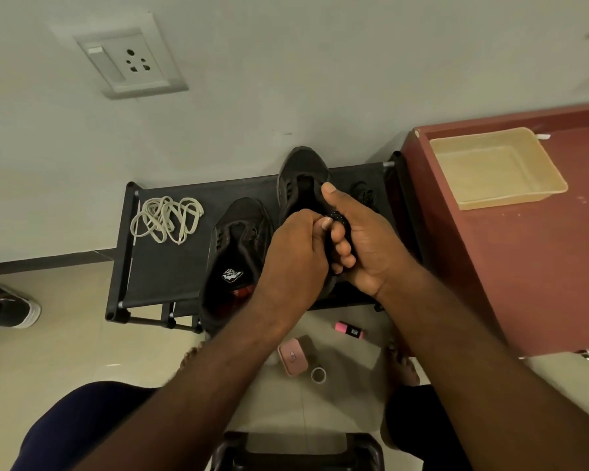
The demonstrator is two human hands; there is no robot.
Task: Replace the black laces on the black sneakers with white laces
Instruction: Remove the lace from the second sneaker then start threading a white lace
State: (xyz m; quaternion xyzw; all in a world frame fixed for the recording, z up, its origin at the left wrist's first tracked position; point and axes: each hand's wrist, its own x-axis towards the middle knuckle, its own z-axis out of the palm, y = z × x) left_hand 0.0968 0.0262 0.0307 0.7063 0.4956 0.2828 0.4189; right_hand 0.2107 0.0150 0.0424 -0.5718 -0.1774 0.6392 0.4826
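Head view, black lace point(338, 217) in right hand point(371, 243)

Pale wall point(286, 62) with socket point(130, 59); beige tiled floor point(65, 334); maroon cabinet point(524, 266).

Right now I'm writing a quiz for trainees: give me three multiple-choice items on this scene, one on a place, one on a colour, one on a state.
1. Where are the white laces? A on the rack; B in a bag; C on a hook.
2. What colour is the highlighter on the floor? A green; B pink; C blue.
3. The black lace is: A tied in a bow; B cut in two; C wound round the right hand's fingers.
Answers: 1 A, they lie piled at its left end. 2 B, its body is pink. 3 C, loops circle those fingers while the left hand holds it.
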